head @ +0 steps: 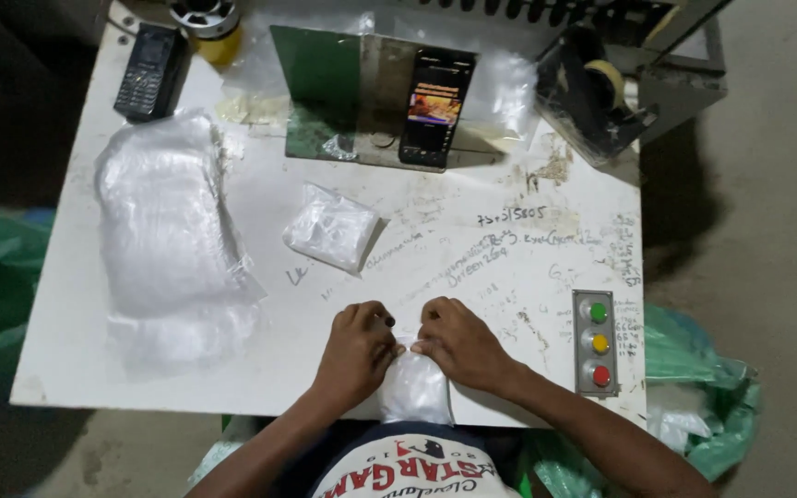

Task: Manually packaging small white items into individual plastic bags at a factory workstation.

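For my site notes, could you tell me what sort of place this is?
Probably a small packing workstation: a worn white table with a three-button control panel, a tape dispenser, and a pile of clear plastic bags.

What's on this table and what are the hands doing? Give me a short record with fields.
Left hand: pinching the top of a small white bag
Right hand: pinching the same bag
Table: white, scribbled on
Left side: big bundle of clear bags
Middle: small clear packet
Back: propped smartphone, keypad phone
Right edge: three-button box
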